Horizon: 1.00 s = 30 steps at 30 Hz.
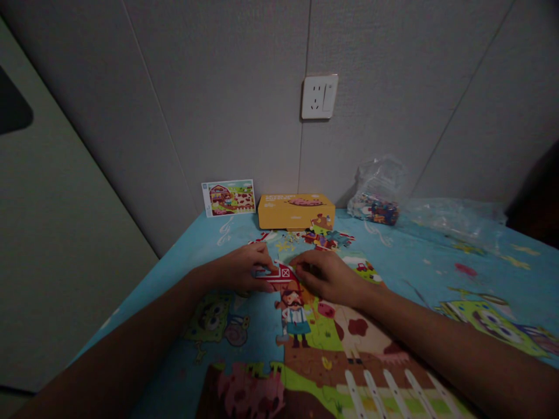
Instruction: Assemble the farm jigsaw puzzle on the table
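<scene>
A partly joined farm jigsaw puzzle (305,372) lies before me, showing a farmer, a cow, a pig and a white fence. Its upper left part is open, with the blue cloth showing through. At that gap's top edge, my left hand (248,269) is closed with thumb and fingers around a red and white barn puzzle piece (275,276). My right hand (327,276) has its fingers curled in, their tips touching the red barn roof from the right. What lies under its palm is hidden.
Loose puzzle pieces (323,240) are heaped beyond my hands. Behind them stand a yellow box (294,213) and a picture card (230,198) against the wall. A clear bag (375,201) of pieces and crumpled plastic (456,218) lie on the right of the blue cartoon tablecloth (419,262).
</scene>
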Tool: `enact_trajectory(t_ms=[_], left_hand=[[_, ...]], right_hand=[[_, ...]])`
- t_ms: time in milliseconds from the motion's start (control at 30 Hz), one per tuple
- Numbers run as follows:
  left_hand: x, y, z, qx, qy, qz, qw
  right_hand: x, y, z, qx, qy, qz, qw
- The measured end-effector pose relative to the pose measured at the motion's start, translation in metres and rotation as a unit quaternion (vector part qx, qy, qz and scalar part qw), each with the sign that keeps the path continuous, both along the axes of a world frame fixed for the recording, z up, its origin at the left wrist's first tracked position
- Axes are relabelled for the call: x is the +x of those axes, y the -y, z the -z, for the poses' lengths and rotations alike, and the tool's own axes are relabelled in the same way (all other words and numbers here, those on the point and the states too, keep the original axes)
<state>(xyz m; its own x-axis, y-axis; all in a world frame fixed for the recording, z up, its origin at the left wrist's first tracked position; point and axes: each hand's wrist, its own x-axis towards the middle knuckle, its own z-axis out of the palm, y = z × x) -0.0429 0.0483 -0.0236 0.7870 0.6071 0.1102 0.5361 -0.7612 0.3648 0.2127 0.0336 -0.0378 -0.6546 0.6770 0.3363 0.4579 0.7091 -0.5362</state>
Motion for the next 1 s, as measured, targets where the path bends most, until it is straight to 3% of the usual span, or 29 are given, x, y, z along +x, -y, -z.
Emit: enact_trajectory(t_ms=[100, 233, 333, 500, 700, 1000], left_hand=[[-0.003, -0.004, 0.001, 0.019, 0.037, -0.015, 0.999], [-0.013, -0.019, 0.01, 0.095, 0.084, -0.163, 0.978], [-0.018, -0.029, 0.02, 0.124, 0.043, -0.235, 0.963], [-0.014, -0.029, 0.026, 0.074, -0.038, -0.257, 0.963], [-0.011, -0.025, 0.017, 0.067, -0.026, -0.257, 0.964], [-0.014, -0.028, 0.02, 0.056, 0.008, -0.251, 0.966]], right_hand=[[0.002, -0.003, -0.001, 0.015, 0.017, 0.003, 1.0], [0.008, -0.011, 0.0, 0.029, 0.024, 0.019, 0.999], [0.011, -0.016, 0.002, 0.029, 0.037, 0.033, 0.998], [0.011, -0.016, 0.001, 0.036, 0.07, 0.039, 0.996], [0.01, -0.016, 0.002, 0.037, 0.058, 0.035, 0.997], [0.009, -0.015, 0.0, 0.034, 0.071, 0.035, 0.996]])
